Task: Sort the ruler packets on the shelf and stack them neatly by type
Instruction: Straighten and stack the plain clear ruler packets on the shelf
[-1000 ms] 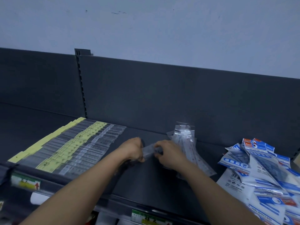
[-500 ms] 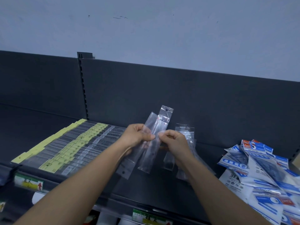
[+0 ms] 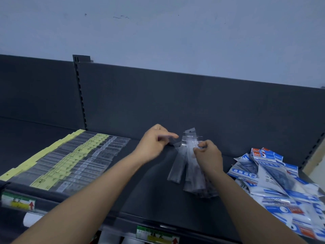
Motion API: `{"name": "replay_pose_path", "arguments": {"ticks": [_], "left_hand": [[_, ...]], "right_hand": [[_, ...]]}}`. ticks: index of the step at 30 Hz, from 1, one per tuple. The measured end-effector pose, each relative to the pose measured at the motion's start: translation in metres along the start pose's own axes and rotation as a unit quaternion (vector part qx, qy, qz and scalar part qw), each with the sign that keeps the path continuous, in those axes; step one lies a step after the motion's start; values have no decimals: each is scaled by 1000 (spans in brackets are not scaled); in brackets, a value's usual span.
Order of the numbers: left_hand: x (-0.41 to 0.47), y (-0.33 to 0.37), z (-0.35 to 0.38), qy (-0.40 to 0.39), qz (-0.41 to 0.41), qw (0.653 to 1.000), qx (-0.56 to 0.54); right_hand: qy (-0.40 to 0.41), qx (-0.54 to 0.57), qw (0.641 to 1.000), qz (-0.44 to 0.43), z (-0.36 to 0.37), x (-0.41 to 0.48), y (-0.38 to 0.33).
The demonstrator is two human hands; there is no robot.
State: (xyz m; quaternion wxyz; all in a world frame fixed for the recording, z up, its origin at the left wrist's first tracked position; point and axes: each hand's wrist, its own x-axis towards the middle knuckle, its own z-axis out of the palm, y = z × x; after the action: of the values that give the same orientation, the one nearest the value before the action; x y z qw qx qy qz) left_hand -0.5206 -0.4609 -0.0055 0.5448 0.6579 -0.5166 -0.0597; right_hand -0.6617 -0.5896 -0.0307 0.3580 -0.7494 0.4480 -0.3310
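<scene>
Gripping a fan of clear plastic ruler packets [image 3: 190,166] in my right hand [image 3: 208,155] above mid-shelf. My left hand [image 3: 154,145] meets their tops, its hold too blurred to tell. Yellow-labelled packets [image 3: 70,159] lie in rows at the dark metal shelf [image 3: 140,191]'s left end, while the blue-and-white packets [image 3: 274,175] heaped at its right end look unsorted.

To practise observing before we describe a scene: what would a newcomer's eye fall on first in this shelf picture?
First, the left hand and right hand holding a fan of clear packets mid-shelf. Next, the neat row of yellow-labelled packets lying at left, and the jumbled blue-and-white pile at right.
</scene>
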Motion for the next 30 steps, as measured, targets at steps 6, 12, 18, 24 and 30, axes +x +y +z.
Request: {"name": "replay_pose_path", "arguments": {"ticks": [6, 12, 18, 24, 30], "left_hand": [[-13, -15, 45, -79, 128, 945, 290], [-14, -28, 56, -231, 96, 905, 345], [-13, -32, 54, -112, -64, 966, 225], [-12, -28, 63, -109, -234, 966, 8], [-17, -28, 56, -84, -308, 928, -193]], "right_hand": [[10, -23, 999, 33, -8, 3, 11], [-31, -61, 997, 46, -13, 6, 21], [-143, 41, 974, 171, -19, 10, 12], [-223, 115, 943, 219, -17, 9, 1], [-255, 90, 945, 183, 1, 4, -9]]}}
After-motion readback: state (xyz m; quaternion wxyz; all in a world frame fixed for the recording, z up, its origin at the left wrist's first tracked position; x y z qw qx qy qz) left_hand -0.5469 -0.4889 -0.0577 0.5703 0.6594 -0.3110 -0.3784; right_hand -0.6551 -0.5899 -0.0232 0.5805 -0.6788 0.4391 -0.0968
